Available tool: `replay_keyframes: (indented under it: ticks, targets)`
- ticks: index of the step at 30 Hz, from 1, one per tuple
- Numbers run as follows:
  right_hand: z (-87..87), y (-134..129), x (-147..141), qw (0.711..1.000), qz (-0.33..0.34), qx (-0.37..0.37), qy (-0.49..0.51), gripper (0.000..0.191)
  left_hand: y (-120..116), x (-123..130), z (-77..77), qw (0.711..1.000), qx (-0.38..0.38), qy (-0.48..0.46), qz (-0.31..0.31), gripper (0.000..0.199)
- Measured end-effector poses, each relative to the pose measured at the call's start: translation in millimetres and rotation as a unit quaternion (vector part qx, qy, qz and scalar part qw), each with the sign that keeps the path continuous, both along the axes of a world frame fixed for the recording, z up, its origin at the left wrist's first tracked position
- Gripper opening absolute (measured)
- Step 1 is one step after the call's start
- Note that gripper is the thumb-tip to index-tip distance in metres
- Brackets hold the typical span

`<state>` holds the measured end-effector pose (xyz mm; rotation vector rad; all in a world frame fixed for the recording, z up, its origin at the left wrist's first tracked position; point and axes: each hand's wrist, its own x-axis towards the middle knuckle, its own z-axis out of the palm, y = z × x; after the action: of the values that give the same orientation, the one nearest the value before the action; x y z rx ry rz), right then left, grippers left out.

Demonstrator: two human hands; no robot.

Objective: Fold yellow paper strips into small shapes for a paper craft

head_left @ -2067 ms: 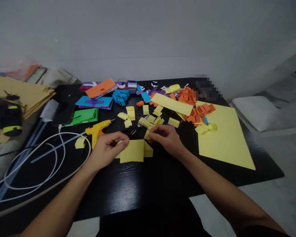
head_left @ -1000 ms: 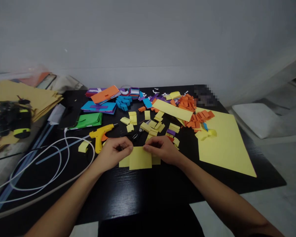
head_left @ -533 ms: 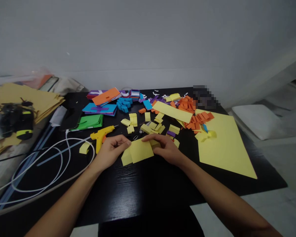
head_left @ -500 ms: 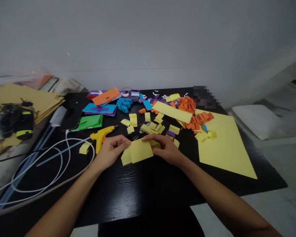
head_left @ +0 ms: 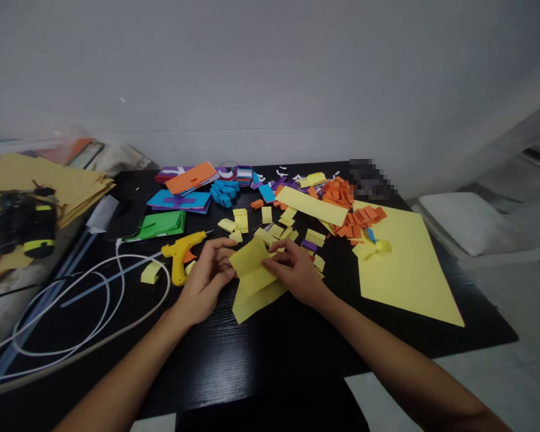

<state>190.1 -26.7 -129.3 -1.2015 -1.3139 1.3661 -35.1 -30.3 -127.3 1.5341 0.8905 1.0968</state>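
Your right hand (head_left: 299,273) is pinching the yellow paper (head_left: 257,281) between thumb and fingertips, closed down firmly enough that no gap is showing there, while the other fingers are curling behind. Your left hand (head_left: 204,283) is staying half open, its thumb and fingers standing apart and curving toward the paper's left corner; you are having them so close to it that I cannot tell whether they are touching, lightly gripping or just flanking it. The relation that seems to be mattering most is this: the paper is lying between your hands, leftward from the right fingertips and rightward from the left ones, with the right hand being the nearer and surer of the two. Its creases are running aslant, from near your left thumb rightward and slightly away from you, toward the right hand. One panel is tilting up on the far side of your right thumb, and another is spreading on the near side, below both hands; the right hand is hiding the rest, so its full length is staying unclear. Beyond your hands the yellow tabs (head_left: 240,220) are lying scattered, the glue gun (head_left: 180,258) is resting left of your left hand, and the sheet (head_left: 402,276) is lying well off rightward from your right hand.
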Motion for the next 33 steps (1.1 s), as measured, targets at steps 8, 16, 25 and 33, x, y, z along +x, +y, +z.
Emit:
replay_keyframes:
  ticks: [8, 16, 25, 33]
  targets:
    - [-4.9, -2.0, -2.3, 0.998, -0.01, 0.051, -0.032, 0.012, 0.3, -5.0, 5.5, 0.958, 0.161, 0.234, 0.044, 0.041]
    - [-8.4, -3.6, -3.4, 0.996, 0.004, 0.069, -0.065, 0.023, 4.5, -5.5, -3.2, 0.962, 0.103, 0.236, 0.086, 0.049]
    - [-13.4, -3.8, -2.9, 0.994, 0.044, 0.075, -0.062, 0.033, 6.3, -4.1, 0.9, 0.955, 0.112, 0.252, 0.106, 0.042]
    - [-9.8, -4.3, -2.6, 0.986, 0.07, 0.117, -0.094, 0.036, 6.3, -4.8, -2.2, 0.966, 0.118, 0.206, 0.103, 0.027]
